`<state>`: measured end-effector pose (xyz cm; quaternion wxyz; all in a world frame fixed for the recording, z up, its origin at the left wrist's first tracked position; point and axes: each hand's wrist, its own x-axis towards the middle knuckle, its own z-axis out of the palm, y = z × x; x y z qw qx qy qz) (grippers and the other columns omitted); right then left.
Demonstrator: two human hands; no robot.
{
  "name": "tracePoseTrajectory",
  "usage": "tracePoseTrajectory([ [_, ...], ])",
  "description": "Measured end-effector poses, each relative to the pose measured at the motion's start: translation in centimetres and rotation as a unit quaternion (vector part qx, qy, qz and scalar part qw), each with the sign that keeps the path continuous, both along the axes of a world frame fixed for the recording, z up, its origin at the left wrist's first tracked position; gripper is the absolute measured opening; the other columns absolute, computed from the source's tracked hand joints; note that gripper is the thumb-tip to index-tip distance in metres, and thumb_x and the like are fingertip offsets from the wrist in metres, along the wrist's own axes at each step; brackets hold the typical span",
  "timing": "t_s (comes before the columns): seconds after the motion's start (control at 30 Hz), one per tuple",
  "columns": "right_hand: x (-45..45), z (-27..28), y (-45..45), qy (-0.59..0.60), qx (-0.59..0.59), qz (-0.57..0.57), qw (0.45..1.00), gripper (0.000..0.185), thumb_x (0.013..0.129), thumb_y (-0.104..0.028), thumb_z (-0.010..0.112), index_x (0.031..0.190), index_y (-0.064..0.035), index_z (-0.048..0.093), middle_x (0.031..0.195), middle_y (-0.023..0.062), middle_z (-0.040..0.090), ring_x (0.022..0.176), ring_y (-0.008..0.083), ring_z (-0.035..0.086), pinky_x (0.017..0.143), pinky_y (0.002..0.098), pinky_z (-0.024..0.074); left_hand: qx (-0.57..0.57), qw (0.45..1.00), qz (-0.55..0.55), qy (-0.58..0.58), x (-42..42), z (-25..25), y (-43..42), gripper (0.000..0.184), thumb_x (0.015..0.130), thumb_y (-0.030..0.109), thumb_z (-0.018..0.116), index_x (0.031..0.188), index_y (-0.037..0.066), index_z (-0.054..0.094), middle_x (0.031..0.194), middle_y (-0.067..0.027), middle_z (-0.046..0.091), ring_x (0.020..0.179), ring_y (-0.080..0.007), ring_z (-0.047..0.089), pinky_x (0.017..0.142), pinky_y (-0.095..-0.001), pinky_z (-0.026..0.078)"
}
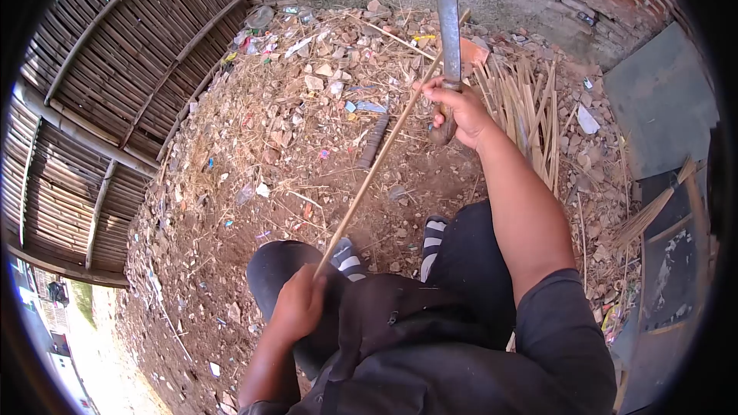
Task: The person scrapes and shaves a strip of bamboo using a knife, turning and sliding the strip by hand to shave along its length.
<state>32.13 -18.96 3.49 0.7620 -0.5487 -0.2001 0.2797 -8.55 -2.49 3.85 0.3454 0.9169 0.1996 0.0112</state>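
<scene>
My right hand (455,114) is wrapped round the wooden handle of a machete (448,23), its blade pointing up and away from me. A long thin bamboo strip (377,167) runs diagonally from my lap past the machete, touching or close to the fingers of my right hand. Its near end is in my closed left hand (298,303), just above my knee. On the ground beyond my feet lies a dark wrapped handle-like tool (373,141), partly beside the strip.
Split bamboo strips (530,107) lie in a pile to the right. Rubble and litter cover the ground (254,154). A brick wall (507,0) stands ahead, a bamboo wall (131,54) at left, and grey panels (665,100) at right.
</scene>
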Motion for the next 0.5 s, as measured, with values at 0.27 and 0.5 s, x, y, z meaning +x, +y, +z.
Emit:
tracePoseTrajectory([
  [0.27, -1.1, -0.2, 1.1, -0.065, 0.046, 0.063, 0.995, 0.011, 0.092, -0.014, 0.070, 0.099, -0.0071, 0.064, 0.115, 0.0143, 0.070, 0.058, 0.0078, 0.053, 0.058, 0.0284, 0.0470, -0.006, 0.999, 0.000, 0.033, -0.4, 1.1, -0.3, 0.031, 0.097, 0.023, 0.066, 0.116, 0.000, 0.058, 0.098, -0.0255, 0.067, 0.095, -0.0470, 0.066, 0.081, -0.0496, 0.052],
  [0.5, -3.5, 1.1, 1.6, -0.097, -0.029, 0.134, 0.986, 0.022, 0.092, -0.015, 0.073, 0.109, -0.0023, 0.067, 0.074, 0.0014, 0.059, 0.057, 0.0093, 0.054, 0.056, 0.0286, 0.0440, -0.326, 0.943, -0.020, 0.069, 4.9, -0.2, 1.8, 0.050, 0.100, 0.025, 0.068, 0.139, -0.002, 0.050, 0.099, -0.0086, 0.068, 0.084, -0.0159, 0.066, 0.078, -0.0324, 0.053],
])
